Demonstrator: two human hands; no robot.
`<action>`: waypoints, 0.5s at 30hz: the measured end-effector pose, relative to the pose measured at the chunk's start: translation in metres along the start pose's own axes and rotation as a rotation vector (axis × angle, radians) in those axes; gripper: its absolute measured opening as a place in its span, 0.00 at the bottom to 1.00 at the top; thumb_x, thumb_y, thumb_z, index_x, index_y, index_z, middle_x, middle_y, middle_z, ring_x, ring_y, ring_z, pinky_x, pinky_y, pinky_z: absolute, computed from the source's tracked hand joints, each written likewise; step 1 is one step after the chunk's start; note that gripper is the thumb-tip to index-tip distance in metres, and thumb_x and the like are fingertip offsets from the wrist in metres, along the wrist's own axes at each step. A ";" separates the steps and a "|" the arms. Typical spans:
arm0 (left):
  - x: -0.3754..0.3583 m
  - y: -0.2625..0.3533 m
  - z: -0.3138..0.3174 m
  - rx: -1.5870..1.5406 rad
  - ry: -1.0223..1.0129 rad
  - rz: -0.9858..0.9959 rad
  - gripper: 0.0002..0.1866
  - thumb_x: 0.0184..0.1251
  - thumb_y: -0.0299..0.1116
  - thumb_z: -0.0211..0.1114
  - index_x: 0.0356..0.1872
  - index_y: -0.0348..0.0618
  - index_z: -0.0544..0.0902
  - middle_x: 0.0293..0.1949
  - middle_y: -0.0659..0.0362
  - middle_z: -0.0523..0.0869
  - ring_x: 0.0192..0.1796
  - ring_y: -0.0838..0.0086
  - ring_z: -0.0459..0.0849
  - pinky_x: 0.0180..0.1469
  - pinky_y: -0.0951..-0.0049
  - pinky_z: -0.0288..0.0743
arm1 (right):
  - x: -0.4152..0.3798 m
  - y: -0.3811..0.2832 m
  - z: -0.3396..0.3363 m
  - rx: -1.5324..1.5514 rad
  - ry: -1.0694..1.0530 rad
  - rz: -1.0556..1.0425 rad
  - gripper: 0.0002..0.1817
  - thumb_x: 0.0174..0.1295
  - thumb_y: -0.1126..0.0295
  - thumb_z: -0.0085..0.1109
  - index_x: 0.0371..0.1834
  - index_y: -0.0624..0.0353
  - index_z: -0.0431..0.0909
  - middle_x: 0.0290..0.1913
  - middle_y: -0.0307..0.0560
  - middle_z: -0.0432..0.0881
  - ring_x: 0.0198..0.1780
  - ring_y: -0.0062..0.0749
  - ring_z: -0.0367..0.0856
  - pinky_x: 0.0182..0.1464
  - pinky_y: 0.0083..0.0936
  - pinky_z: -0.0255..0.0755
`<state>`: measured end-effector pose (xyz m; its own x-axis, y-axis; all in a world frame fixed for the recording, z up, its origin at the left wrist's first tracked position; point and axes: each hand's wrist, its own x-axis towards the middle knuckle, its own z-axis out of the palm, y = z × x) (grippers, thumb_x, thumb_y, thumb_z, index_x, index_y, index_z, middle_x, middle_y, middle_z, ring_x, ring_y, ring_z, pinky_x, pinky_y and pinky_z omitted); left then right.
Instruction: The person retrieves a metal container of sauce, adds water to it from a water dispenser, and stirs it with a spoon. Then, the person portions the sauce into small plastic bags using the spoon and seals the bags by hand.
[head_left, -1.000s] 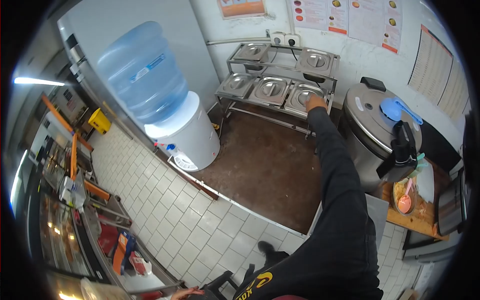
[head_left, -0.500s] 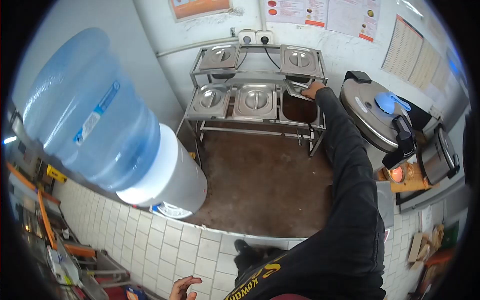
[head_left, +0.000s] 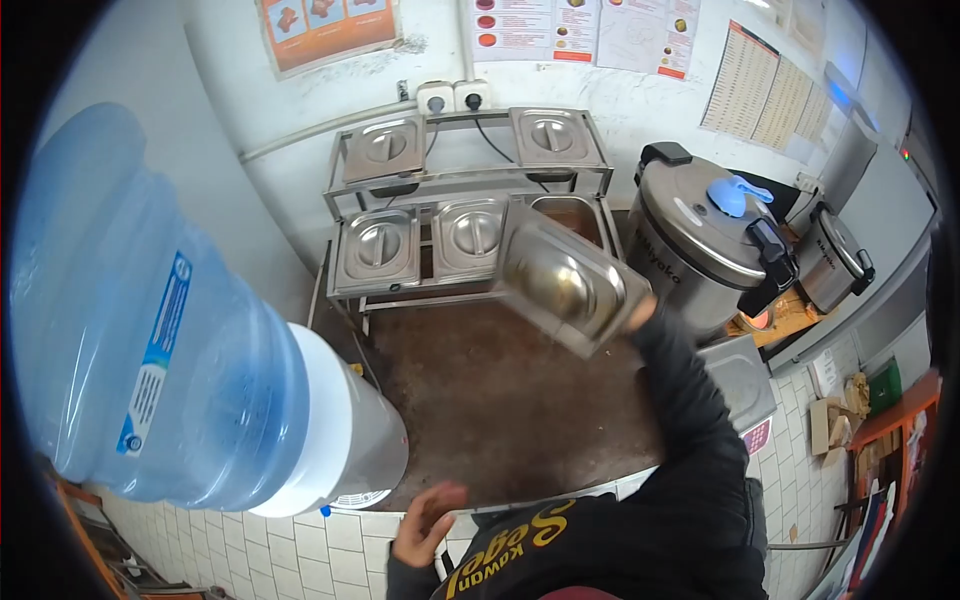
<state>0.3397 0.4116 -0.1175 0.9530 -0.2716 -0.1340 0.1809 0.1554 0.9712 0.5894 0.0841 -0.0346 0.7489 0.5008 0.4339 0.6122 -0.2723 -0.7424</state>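
My right hand (head_left: pixel 640 314) grips a steel pan lid (head_left: pixel 565 280), tilted with its underside showing, over the right part of the brown worktop (head_left: pixel 480 400). Behind the lid, an uncovered steel pan (head_left: pixel 568 215) with brown contents sits at the right of the lower rack; the lid hides part of it. Two lidded pans (head_left: pixel 378 246) stand beside it to the left. At the bottom, my left hand (head_left: pixel 428 522) is empty near the front edge of the worktop, fingers apart and slightly curled.
A water dispenser with a big blue bottle (head_left: pixel 180 350) fills the left. Two lidded pans (head_left: pixel 552 137) rest on the upper rack. To the right are a large cooker (head_left: pixel 690 220) with a blue scoop (head_left: pixel 735 195) on top and a smaller cooker (head_left: pixel 830 262).
My right hand has lifted the lid off the pan and brought it forward, turning up its underside. My left hand has moved up and right. The view has shifted.
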 end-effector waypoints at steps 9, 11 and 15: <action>0.122 0.001 0.060 -0.579 0.098 0.122 0.26 0.63 0.38 0.54 0.58 0.37 0.57 0.55 0.52 0.68 0.55 0.67 0.70 0.58 0.67 0.62 | -0.057 0.043 0.098 0.831 0.097 0.286 0.14 0.58 0.71 0.50 0.46 0.64 0.72 0.44 0.47 0.77 0.46 0.26 0.74 0.47 0.24 0.67; 0.123 -0.002 0.064 -0.716 0.112 0.131 0.21 0.63 0.32 0.52 0.55 0.37 0.60 0.53 0.52 0.70 0.54 0.69 0.71 0.56 0.69 0.64 | -0.040 0.044 0.055 0.273 -0.020 0.188 0.13 0.57 0.72 0.50 0.44 0.64 0.73 0.41 0.49 0.77 0.44 0.31 0.75 0.46 0.26 0.68; 0.108 -0.034 0.060 -0.696 0.223 0.142 0.22 0.63 0.31 0.51 0.57 0.37 0.59 0.51 0.52 0.71 0.53 0.68 0.73 0.55 0.70 0.67 | -0.006 0.096 -0.033 -0.341 0.418 0.283 0.10 0.56 0.68 0.52 0.35 0.64 0.74 0.34 0.55 0.76 0.37 0.46 0.77 0.40 0.34 0.70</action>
<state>0.4218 0.3205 -0.1528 0.9920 -0.0161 -0.1256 0.0937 0.7605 0.6425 0.6522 0.0281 -0.0920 0.8882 0.0244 0.4588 0.3701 -0.6298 -0.6829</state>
